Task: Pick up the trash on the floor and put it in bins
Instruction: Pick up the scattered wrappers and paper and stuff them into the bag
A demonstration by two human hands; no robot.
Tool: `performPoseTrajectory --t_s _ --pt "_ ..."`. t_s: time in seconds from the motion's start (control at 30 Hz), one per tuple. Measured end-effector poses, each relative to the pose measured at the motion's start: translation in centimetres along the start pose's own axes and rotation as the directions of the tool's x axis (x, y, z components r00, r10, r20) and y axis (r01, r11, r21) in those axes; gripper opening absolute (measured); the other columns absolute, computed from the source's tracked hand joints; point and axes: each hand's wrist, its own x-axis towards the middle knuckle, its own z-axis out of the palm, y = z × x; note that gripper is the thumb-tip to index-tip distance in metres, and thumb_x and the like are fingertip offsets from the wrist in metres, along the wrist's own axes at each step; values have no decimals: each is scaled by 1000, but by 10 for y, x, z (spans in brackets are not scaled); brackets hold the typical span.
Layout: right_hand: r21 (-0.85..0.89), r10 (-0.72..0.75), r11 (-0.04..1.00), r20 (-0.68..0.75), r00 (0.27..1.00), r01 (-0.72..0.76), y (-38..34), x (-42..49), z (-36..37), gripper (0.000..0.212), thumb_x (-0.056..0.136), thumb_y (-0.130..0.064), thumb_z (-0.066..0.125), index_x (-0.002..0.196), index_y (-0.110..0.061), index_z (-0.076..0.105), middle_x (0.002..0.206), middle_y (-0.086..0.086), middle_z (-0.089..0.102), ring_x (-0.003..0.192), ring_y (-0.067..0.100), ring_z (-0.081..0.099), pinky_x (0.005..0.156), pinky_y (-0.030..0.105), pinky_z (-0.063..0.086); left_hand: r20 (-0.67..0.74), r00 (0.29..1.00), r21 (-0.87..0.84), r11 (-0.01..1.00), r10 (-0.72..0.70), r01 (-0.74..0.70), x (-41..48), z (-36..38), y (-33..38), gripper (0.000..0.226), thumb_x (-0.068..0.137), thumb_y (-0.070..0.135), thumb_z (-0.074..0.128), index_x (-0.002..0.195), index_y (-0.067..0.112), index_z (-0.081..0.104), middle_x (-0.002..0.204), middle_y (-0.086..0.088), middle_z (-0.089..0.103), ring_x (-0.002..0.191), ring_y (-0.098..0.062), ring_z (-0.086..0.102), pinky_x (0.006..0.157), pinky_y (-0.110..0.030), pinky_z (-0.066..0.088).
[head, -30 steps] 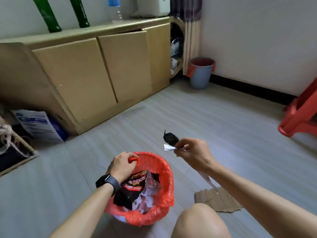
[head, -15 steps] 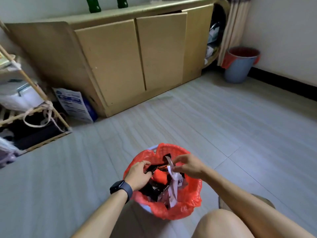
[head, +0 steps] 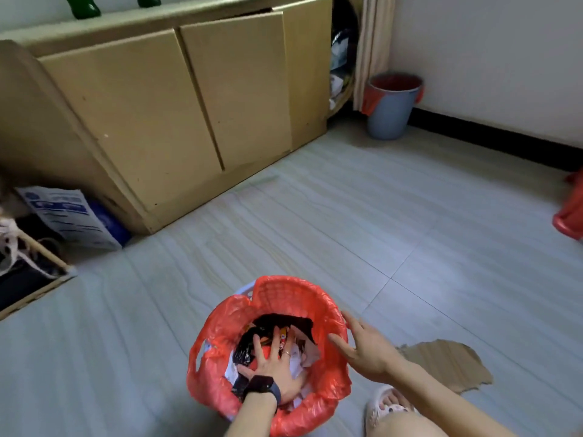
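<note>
Pressing down on crumpled black-and-white wrappers [head: 271, 334], the left hand [head: 273, 364] lies flat inside the small bin lined with a red plastic bag [head: 284, 294], fingers spread wide, holding nothing. The right hand [head: 362, 348] hovers at the bin's right rim, its grip likewise open and empty, palm turned toward the liner. A torn flat piece of brown cardboard [head: 448, 364] lies on the grey tiled floor [head: 410, 231] just right of that hand, its long axis running away from the bin toward the right; it appears to be the next trash to collect. The right hand is plainly the nearer, the left being sunk in the bin on the far side. A second, blue bucket-shaped bin with a red liner [head: 391, 105] stands well beyond both hands, by the wall.
</note>
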Motion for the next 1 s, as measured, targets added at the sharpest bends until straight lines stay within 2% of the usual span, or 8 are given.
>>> performPoseTrajectory --t_s 0.1,0.23,0.33,0.47,0.63,0.8,0.9,1.0 --pt "3 1 1000 5 1000 -1 6 -10 -13 81 93 -66 42 156 -23 15 154 4 40 136 23 44 111 34 35 33 999 108 994 -14 10 5 -3 6 81 88 72 28 152 41 -11 161 5 -22 141 -48 -25 99 -82 7" --pt "-39 -2 999 -83 997 -1 16 -32 -44 74 94 -55 51 154 -21 22 148 6 48 131 24 49 107 32 39 64 998 120 993 -8 0 0 -45 16 90 75 79 36 152 43 8 162 7 -6 144 -47 -5 107 -73 11" --pt "-52 -14 999 -180 984 5 22 -54 -73 65 95 -49 54 151 -25 32 143 5 52 128 23 52 104 32 41 75 994 143 985 84 -94 12 -68 25 80 56 75 46 131 48 44 153 -2 28 144 -40 12 111 -63 16" --pt "-81 -38 997 -309 950 13 32 -96 -111 48 94 -46 56 140 -33 48 137 1 56 122 19 55 98 31 44 -26 939 77 938 342 -339 -36 -123 74 54 78 54 49 124 29 63 126 -3 65 124 -28 53 105 -41 39" --pt "-104 -31 994 -478 878 -21 54 -175 -166 35 94 -39 59 129 -32 60 132 -1 58 122 19 54 103 31 41 -271 741 52 778 615 -627 -103 -174 164 50 81 51 51 124 26 63 129 -5 62 125 -24 53 104 -37 42" --pt "-62 39 993 -625 780 -99 80 -271 -208 31 93 -37 62 123 -31 65 126 -3 60 118 15 56 103 26 40 -317 517 130 576 795 -807 -168 -195 261 37 89 44 55 122 30 62 129 0 60 123 -18 53 104 -35 42" --pt "77 157 986 -755 637 -151 111 -342 -213 28 92 -34 64 119 -27 68 122 -5 63 111 10 58 93 18 39 -242 378 194 427 894 -883 -205 -183 326 35 91 42 55 123 30 61 130 2 59 123 -16 52 105 -32 41" --pt "253 322 945 -835 447 -208 151 -414 -195 26 92 -34 64 116 -29 68 118 -10 65 107 6 61 92 23 47 -131 240 245 266 962 -932 -243 -151 393 34 92 42 55 124 30 60 129 2 57 121 -17 52 102 -30 41"
